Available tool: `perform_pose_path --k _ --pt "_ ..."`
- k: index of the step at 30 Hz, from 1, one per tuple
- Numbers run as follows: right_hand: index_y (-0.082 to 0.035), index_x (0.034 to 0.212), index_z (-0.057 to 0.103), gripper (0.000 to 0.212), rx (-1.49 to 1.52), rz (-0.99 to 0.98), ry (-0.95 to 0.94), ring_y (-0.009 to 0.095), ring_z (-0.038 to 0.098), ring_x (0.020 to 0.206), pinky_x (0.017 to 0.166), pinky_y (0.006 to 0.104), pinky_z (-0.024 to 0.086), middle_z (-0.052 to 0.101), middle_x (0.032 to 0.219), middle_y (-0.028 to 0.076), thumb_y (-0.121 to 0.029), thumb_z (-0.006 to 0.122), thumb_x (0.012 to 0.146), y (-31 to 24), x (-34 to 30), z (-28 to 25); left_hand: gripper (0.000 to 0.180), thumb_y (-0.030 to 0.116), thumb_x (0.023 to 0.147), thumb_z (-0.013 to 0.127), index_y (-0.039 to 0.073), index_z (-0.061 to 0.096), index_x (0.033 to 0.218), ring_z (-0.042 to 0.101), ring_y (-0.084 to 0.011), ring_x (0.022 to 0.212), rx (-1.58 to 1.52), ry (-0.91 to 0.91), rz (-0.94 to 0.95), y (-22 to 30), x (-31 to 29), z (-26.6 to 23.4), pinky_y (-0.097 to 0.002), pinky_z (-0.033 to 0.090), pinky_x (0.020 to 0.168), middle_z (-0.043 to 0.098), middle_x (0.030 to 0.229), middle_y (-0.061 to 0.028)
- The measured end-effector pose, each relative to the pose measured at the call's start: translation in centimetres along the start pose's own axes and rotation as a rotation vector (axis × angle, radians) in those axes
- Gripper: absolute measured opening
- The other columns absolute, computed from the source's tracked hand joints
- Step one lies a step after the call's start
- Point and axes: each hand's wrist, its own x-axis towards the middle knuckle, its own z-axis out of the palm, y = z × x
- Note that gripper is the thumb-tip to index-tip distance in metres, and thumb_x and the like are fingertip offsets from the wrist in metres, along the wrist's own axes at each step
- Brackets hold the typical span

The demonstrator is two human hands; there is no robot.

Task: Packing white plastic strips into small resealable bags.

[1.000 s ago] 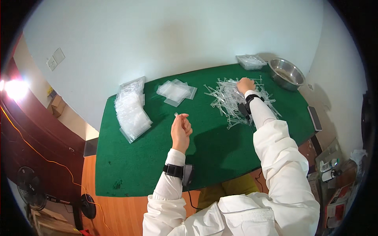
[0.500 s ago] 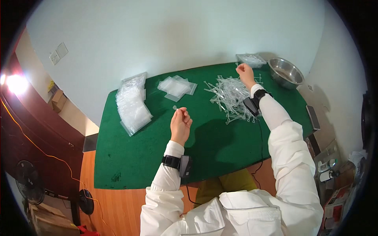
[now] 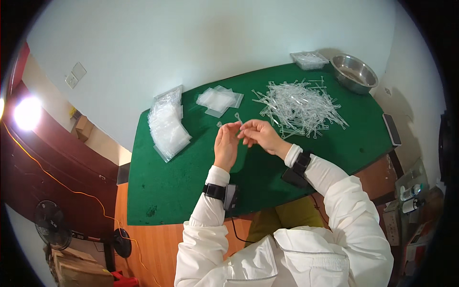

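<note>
My left hand (image 3: 226,147) is raised over the middle of the green table (image 3: 191,191). Its closed fingertips pinch a small clear plastic stick, whose rounded end (image 3: 219,124) pokes out at the top. My right hand (image 3: 264,136) meets it from the right, fingers bent round another clear plastic stick (image 3: 237,116) with a loop-like tip. The fingers hide most of both sticks. Right of my hands lies a loose pile of similar clear sticks (image 3: 299,105). Beyond my hands is a small stack of clear plastic bags (image 3: 217,99).
A larger fanned stack of clear bags (image 3: 168,129) lies on the table's left side. At the far right stand a clear plastic box (image 3: 310,60) and a steel bowl (image 3: 354,71). A dark slab-shaped object (image 3: 392,129) sits at the right edge. Behind the table rises a wall.
My right hand has come from the far side of the stick pile, leftward and nearer, to meet my left hand, bringing a clear stick. The left hand stays nearly in place.
</note>
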Motion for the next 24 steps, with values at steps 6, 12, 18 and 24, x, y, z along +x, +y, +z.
perform_pose_path --k 6,12,18,24 --pt "-0.003 0.094 0.054 0.013 0.005 0.073 -0.102 0.011 0.058 0.059 0.046 0.0228 0.044 0.061 0.075 0.006 -0.013 0.055 0.087 0.8 -0.7 -0.1 0.034 0.031 0.097 0.031 0.003 0.047 0.108 0.052 -0.0203 0.100 0.041 -0.050 -0.150 0.3 -0.9 1.8 -0.0329 0.046 0.077 0.051 0.119 -0.0159" --pt "-0.004 0.092 0.055 0.014 -0.063 0.043 -0.084 0.010 0.054 0.048 0.040 0.0214 0.041 0.058 0.068 0.004 -0.017 0.057 0.087 0.9 -0.5 -0.4 0.036 0.031 0.098 0.029 0.001 0.046 0.110 0.055 -0.0195 0.091 0.056 -0.054 -0.182 0.3 -0.9 2.5 -0.0286 0.048 0.064 0.048 0.123 -0.0174" --pt "-0.003 0.087 0.059 0.017 -0.129 0.082 0.000 0.010 0.050 0.043 0.037 0.0205 0.037 0.056 0.060 0.004 -0.020 0.059 0.086 0.6 -0.7 -0.1 0.036 0.030 0.098 0.029 0.000 0.047 0.108 0.053 -0.0178 0.079 0.070 -0.123 -0.207 -0.3 -1.0 1.7 -0.0278 0.045 0.061 0.047 0.124 -0.0183" --pt "-0.004 0.082 0.061 0.020 -0.276 0.045 0.039 0.010 0.050 0.043 0.037 0.0233 0.037 0.054 0.057 0.003 -0.024 0.061 0.084 1.1 -0.5 -0.2 0.031 0.030 0.098 0.029 0.005 0.047 0.101 0.054 -0.0195 0.073 0.100 -0.101 -0.195 -0.7 -0.8 2.0 -0.0337 0.047 0.059 0.054 0.113 -0.0149"
